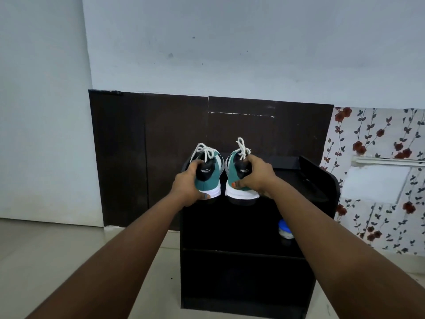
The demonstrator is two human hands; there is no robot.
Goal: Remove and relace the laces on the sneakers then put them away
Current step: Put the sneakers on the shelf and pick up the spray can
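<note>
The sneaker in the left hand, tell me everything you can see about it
The left sneaker is teal with a black heel patch bearing white lettering, a white midsole and a dark outsole. Its white laces are tied in a bow. Seen from behind, heel toward the camera, it sits level at the top of the black cabinet. The left hand grips its heel; beside it is the right sneaker.

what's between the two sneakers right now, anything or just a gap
Nothing: in the head view a narrow gap separates the left sneaker from the right sneaker, showing only the dark cabinet behind.
</note>
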